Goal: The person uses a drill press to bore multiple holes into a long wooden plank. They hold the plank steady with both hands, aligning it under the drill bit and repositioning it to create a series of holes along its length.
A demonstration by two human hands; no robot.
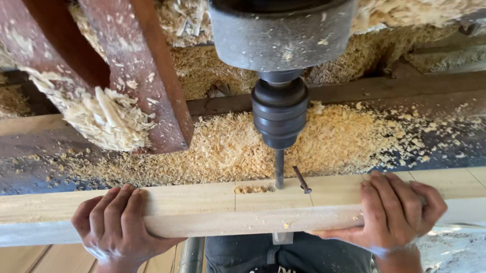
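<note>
Long pale wooden plank [200, 206] lies across the frame from 8 o'clock to 3 o'clock, resting on the dark machine worktop [26, 163], its near edge toward the person. Left hand [118, 225] is curled shut over the near edge of the plank at about 7 o'clock, fingers wrapped onto the top face, so it looks set to pin that end down and keep it from swinging. Right hand [392, 219] is closed round the plank at about 4 o'clock, fingers folded over the top and thumb under the near edge; the two hands sit either side of the cut, likely so the wood stays level and does not twist.

Drill bit [278, 168] comes straight down from the dark chuck [279, 113] at centre, tip meeting the plank top at a shallow slot [254, 188] filled with chips. Slot runs toward 9 o'clock from the bit, along a pencil-marked section. Small dark nail or screw [302, 179] leans on the plank just at 3 o'clock of the bit; purpose unclear.

Grey machine head [280, 24] at 12 o'clock. Rust-red steel frame [115, 47] at 10 o'clock. Sawdust and shavings [337, 142] heaped behind the plank. Person's dark trousers [296, 263] at 6 o'clock, body close to the plank.
</note>
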